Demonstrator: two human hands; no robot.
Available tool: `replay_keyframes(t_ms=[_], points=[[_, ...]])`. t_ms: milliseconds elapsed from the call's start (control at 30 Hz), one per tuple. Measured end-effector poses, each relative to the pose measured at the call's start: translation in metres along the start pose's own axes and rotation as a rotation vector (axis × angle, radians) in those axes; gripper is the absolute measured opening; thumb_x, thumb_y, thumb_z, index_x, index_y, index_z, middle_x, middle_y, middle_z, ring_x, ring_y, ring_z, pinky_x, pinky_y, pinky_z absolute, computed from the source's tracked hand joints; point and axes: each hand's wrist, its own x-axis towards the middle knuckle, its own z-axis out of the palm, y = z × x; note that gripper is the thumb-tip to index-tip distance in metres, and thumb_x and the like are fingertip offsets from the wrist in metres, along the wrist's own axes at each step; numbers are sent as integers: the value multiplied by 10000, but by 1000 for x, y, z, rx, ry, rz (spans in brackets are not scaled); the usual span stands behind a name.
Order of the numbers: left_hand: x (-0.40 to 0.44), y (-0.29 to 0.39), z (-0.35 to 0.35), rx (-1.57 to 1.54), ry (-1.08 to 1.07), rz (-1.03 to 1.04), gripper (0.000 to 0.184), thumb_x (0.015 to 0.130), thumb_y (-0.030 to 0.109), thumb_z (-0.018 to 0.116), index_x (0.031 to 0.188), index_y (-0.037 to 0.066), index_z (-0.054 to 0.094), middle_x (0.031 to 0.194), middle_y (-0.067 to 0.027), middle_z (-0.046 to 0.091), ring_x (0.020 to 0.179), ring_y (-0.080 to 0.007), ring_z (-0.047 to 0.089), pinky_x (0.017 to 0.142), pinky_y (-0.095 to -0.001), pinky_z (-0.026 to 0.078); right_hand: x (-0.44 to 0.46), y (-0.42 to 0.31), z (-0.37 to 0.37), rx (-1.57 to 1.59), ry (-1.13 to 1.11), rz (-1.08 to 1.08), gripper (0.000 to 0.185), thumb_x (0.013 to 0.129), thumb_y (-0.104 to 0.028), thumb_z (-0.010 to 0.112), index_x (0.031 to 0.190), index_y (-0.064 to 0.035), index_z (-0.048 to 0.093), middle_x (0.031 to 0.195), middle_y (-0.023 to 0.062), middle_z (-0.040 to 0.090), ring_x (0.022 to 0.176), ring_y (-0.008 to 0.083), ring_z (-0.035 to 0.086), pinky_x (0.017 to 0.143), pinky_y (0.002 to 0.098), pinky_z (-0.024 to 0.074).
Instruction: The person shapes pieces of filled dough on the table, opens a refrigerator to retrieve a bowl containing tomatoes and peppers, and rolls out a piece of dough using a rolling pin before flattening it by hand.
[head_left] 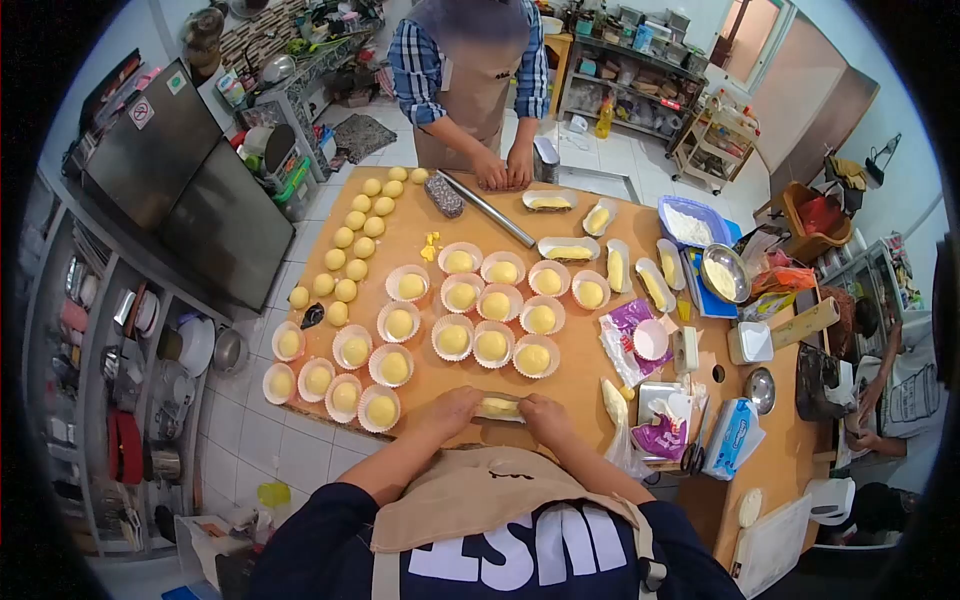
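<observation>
Right in front of my apron, an oblong paper cup with a pale yellow dough strip (500, 407) lies lengthwise between my hands at the table's near edge. My left hand (455, 410) has its fingers closed on one end, and my right hand (546, 416) grips the other. Beyond them stand several round white paper cups, each with a yellow dough ball (491, 346). More oblong paper cups with dough strips (566, 249) sit toward the back right. Loose dough balls (346, 290) form rows at the left, near small yellow scraps (430, 246).
Across the wooden table (590, 400), a co-worker's hands (503, 172) press near a metal rolling pin (487, 208) and a dark speckled block (444, 195). To my right are a piping bag (615, 420), scissors (694, 450), a tissue pack (733, 438), a metal bowl (725, 273) and a flour tub (690, 222).
</observation>
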Motion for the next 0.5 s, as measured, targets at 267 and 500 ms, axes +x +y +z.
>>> replay_keyframes(t_ms=[267,500], points=[[0,-11,-2,51,-16,78,162,828,86,514,968,43,581,930,-182,600,895,-354,610,771,-446,502,-3,5,-3,20,66,34,137,769,-159,653,890,-95,654,857,82,624,793,282,650,670,407,531],[14,25,-12,171,-113,-73,153,834,148,549,930,86,651,897,-115,608,879,-308,634,733,-434,523,6,-16,-16,6,78,1,123,784,-198,666,857,-99,673,805,81,618,759,283,649,647,404,521]])
